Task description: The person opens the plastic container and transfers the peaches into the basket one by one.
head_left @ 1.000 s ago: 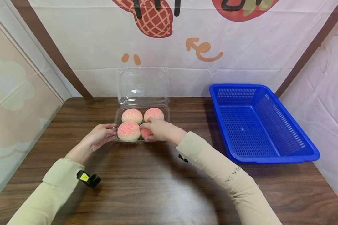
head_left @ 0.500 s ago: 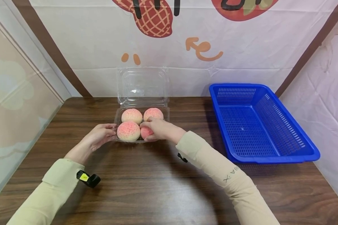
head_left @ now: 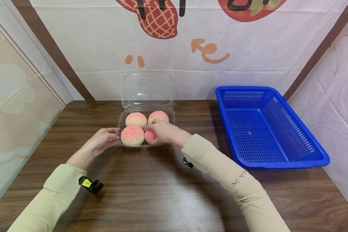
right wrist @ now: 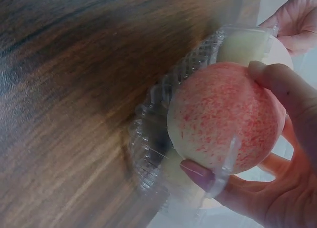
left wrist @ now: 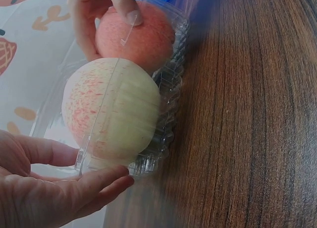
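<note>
A clear plastic clamshell box [left wrist: 172,91] stands on the table with its lid [head_left: 148,88] raised against the backdrop. Pink-speckled peaches fill it: one back left [head_left: 136,119], one back right [head_left: 158,116], one front left [head_left: 132,136] and one front right [head_left: 149,137]. My right hand [head_left: 166,132] grips the front right peach, thumb and fingers curled round its sides in the right wrist view. At the box's left side, my left hand [head_left: 102,141] pinches the rim between thumb and fingers, close to the front left peach.
A blue perforated plastic basket [head_left: 228,137] stands on the right of the brown wooden table [head_left: 139,193]. Behind the table hangs a printed white cloth [head_left: 98,42], and further cloth closes off both sides.
</note>
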### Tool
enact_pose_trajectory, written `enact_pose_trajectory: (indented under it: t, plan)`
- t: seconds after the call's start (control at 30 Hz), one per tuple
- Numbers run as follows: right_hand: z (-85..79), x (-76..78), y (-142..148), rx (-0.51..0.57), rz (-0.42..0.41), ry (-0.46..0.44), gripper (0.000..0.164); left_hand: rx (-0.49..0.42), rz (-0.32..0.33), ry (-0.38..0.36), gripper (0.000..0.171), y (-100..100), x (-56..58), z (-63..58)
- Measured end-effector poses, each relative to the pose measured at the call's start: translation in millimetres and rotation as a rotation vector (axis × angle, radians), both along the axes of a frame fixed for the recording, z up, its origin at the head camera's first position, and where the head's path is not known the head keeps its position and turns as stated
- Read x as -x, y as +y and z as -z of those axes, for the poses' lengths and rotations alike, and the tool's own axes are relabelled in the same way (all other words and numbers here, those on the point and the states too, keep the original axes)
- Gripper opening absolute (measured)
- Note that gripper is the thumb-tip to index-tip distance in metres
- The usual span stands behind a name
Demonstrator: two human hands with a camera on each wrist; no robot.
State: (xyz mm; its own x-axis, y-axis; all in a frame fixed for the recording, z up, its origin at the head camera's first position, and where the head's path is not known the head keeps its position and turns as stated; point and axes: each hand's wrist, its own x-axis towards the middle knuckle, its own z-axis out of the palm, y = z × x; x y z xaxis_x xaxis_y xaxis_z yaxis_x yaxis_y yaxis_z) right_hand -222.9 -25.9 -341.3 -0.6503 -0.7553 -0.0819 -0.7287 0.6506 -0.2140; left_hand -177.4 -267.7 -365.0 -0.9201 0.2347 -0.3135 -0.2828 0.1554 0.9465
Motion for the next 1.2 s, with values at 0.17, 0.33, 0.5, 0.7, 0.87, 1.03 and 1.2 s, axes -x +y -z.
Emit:
enact_pose_trajectory:
  t: [0.17, 0.33, 0.5, 0.7, 0.87, 1.03, 1.2]
  plan:
    - [-1.9, 0.6, 2, 0.007, -0.01, 0.031, 0.049, 0.01, -0.005, 0.0, 0.055, 1, 0.2, 0.3]
    - [-3.5, -1.1, 2, -0.003, 0.003, 0.046, 0.045, 0.007, -0.006, 0.003, 0.055, 0, -0.1, 1.4]
    - [-5.8, -3.7, 2, -0.02, 0.034, 0.042, 0.044, -0.004, -0.006, 0.003, 0.055, 0, -0.4, 2.0]
    - [-9.3, -5.9, 3, 0.004, 0.018, 0.046, 0.046, -0.005, -0.008, 0.002, 0.056, 0, -0.2, 2.7]
    - [-12.8, -4.1, 4, 0.03, -0.029, 0.078, 0.045, 0.001, -0.005, 0.004, 0.056, -1, 0.4, 2.8]
    - [-14.7, -3.2, 6, 0.019, -0.066, 0.15, 0.046, -0.003, -0.003, 0.007, 0.056, -1, 0.5, 3.8]
    - [-16.2, -4.1, 7, 0.015, -0.056, 0.168, 0.049, -0.01, -0.003, 0.005, 0.056, 0, 0.5, 4.3]
